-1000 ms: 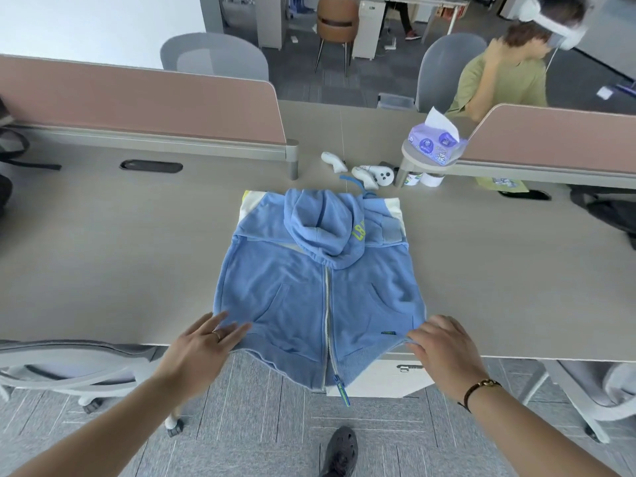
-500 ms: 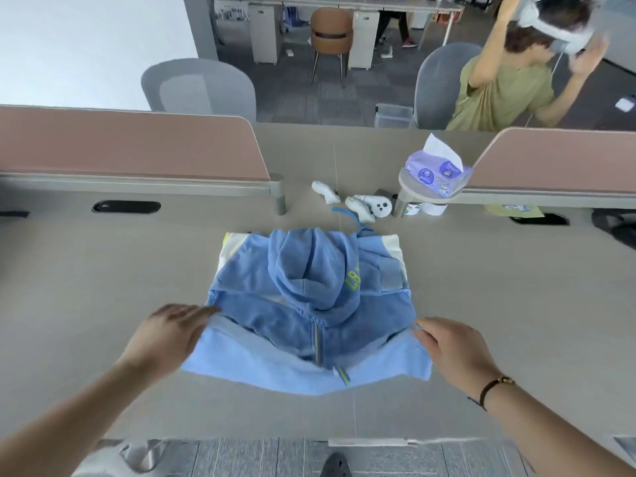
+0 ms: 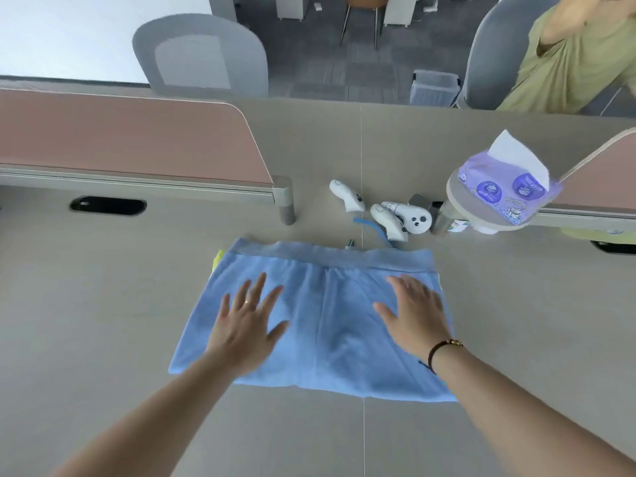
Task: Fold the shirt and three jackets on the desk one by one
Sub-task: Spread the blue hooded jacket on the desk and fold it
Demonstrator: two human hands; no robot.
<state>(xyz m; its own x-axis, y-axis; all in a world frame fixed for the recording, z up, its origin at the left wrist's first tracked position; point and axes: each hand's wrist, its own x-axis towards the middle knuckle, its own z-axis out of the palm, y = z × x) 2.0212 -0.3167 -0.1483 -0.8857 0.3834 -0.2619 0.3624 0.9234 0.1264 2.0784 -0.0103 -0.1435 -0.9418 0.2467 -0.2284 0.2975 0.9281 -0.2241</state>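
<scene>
Your left hand (image 3: 246, 327) lies palm down on the left half of the folded blue jacket (image 3: 320, 321), fingers (image 3: 256, 287) straight and spread, holding nothing. Your right hand (image 3: 414, 313) presses flat on the right half, fingers together, thumb out. Both forearms reach forward from the near edge. The jacket lies mid-desk (image 3: 103, 287), its ribbed hem on the far side, near the white controllers (image 3: 395, 215).

Both forearms bare with no sleeves in view; left hand (image 3: 246, 325) wears a thin ring on one finger, right hand (image 3: 414, 313) has no ring that shows, and the right wrist carries a dark cord bracelet (image 3: 442, 349) with a small gold-coloured bead or clasp.
</scene>
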